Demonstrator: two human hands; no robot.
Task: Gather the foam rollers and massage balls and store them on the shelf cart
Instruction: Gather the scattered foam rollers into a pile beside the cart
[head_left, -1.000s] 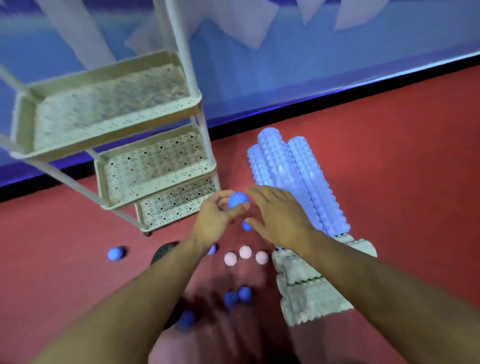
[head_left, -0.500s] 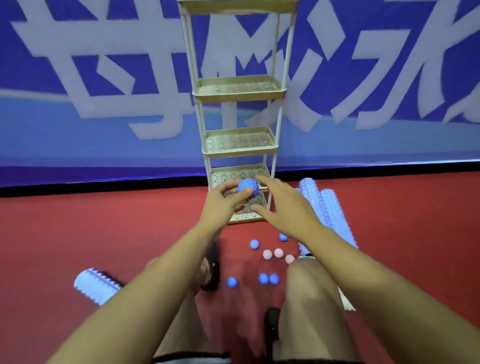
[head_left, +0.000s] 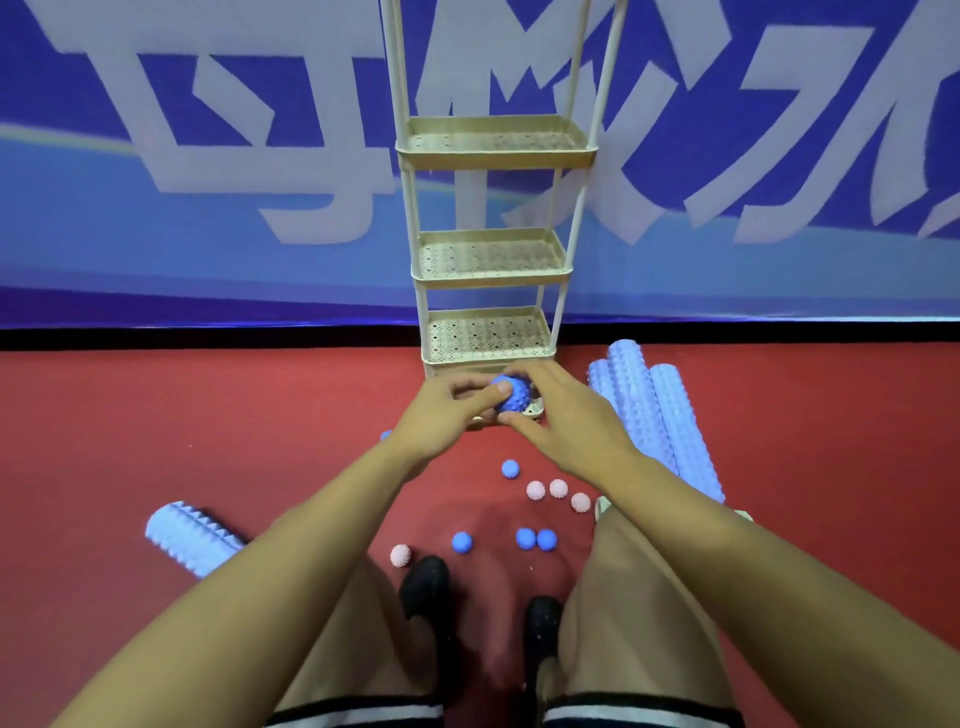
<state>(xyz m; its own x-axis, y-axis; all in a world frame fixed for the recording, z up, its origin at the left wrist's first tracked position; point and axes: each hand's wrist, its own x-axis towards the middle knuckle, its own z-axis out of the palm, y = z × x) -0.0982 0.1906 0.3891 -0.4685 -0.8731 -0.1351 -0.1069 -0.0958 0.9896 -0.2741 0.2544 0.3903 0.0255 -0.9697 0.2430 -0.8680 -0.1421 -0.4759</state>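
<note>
While your left hand (head_left: 441, 415) pinches one blue spiked ball (head_left: 511, 393) and your right hand (head_left: 571, 421) hovers spread beside it, the shelf cart (head_left: 491, 156) shows bare; rollers and balls remain on the floor.

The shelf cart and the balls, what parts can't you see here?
- Shelf cart: top cut off by the head view's upper edge; bottom tray hidden behind both hands.
- Blue spiky ball: partly covered by the left hand and right hand.
- Foam rollers: near ends hidden by the right arm.
</note>
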